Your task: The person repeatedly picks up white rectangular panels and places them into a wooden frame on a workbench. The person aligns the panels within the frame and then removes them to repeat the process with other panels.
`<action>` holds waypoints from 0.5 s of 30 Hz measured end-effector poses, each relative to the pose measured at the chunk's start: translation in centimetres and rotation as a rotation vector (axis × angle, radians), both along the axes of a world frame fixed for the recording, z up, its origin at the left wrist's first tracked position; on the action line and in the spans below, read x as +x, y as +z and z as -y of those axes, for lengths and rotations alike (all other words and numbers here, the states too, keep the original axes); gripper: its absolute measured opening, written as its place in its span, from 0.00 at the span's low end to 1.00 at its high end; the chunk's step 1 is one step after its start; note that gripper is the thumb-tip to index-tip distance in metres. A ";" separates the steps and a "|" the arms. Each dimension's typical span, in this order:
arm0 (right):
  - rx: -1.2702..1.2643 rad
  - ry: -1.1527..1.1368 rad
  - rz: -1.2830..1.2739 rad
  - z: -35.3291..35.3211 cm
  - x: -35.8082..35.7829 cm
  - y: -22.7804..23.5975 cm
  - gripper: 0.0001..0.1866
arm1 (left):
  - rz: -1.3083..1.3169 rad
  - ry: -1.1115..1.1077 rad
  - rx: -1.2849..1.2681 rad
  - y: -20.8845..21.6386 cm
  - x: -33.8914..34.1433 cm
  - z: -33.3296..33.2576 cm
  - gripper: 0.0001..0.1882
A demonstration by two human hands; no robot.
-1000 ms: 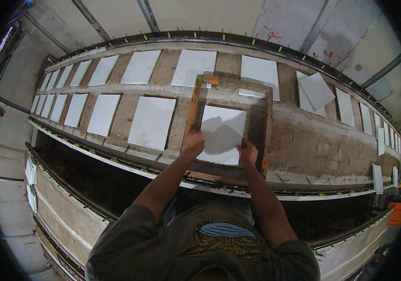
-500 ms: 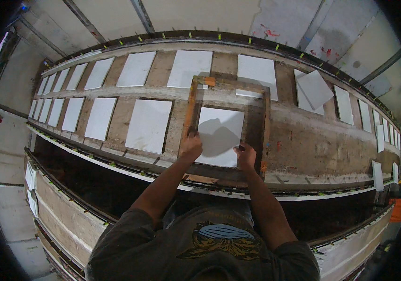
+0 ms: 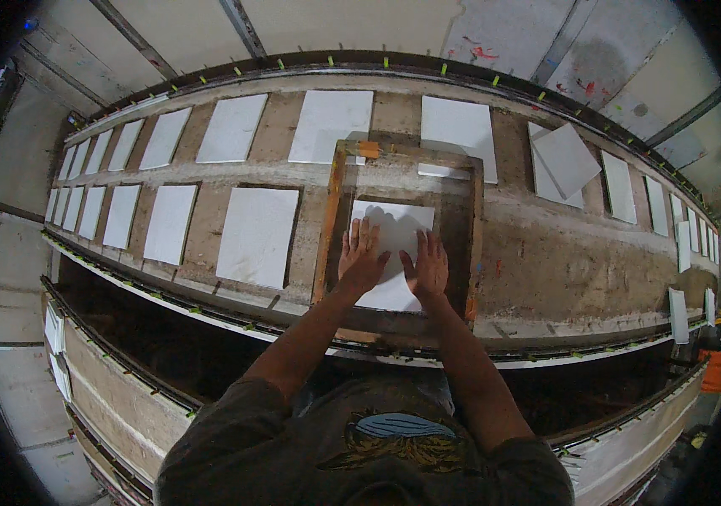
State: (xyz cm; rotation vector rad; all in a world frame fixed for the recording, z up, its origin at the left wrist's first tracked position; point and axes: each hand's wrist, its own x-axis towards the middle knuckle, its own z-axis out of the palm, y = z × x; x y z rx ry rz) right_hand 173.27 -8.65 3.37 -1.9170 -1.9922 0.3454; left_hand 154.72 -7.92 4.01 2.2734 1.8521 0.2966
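A wooden-framed screen [image 3: 474, 236], brown with orange tape patches, lies on the long table in front of me. Inside its border is a white rectangular sheet [image 3: 392, 282], partly shaded by my arms and head. My left hand [image 3: 362, 257] rests flat on the sheet's left side, fingers spread and pointing away from me. On the right side my right hand [image 3: 428, 266] lies flat in the same way, its thumb close to the left one. Neither hand grips anything. Whether a mesh lies between my palms and the sheet, I cannot tell.
Two rows of white sheets line the brown, stained table [image 3: 546, 270]. Toward the right, one tilted sheet [image 3: 567, 160] overlaps another. A rail with yellow-green markers [image 3: 385, 62] follows the far edge. Behind me stands another long table [image 3: 116, 371], across a dark gap.
Both hands have gone from pinching near the sheet's side edges to lying flat on it with spread fingers. The view has shifted slightly.
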 end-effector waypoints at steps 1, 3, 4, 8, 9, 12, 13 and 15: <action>0.006 0.014 0.044 -0.8 -0.6 -0.1 0.39 | 0.003 -0.001 -0.005 -0.6 0.3 -0.6 0.40; -0.083 -0.011 0.102 -2.1 -1.5 -0.5 0.41 | 0.029 0.001 -0.016 -1.4 0.4 -1.2 0.41; -0.130 -0.022 0.130 -2.6 -1.9 -0.6 0.42 | 0.052 0.004 -0.021 -1.7 0.4 -1.2 0.41; -0.350 -0.016 0.149 -3.5 -2.6 0.8 0.43 | 0.098 0.028 -0.068 -1.9 0.3 -1.2 0.40; -0.330 -0.010 0.165 -3.5 -2.5 0.4 0.43 | 0.099 0.015 -0.052 -1.9 0.3 -1.2 0.40; -0.331 -0.006 0.178 -3.4 -2.3 -0.1 0.44 | 0.104 0.000 -0.048 -1.7 0.2 -1.2 0.40; -0.338 -0.007 0.174 -3.6 -2.3 -0.4 0.44 | 0.108 0.009 -0.074 -1.6 0.4 -1.3 0.40; -0.275 0.019 0.175 -3.2 -2.2 -0.8 0.44 | 0.093 0.036 -0.137 -1.0 0.8 -1.2 0.40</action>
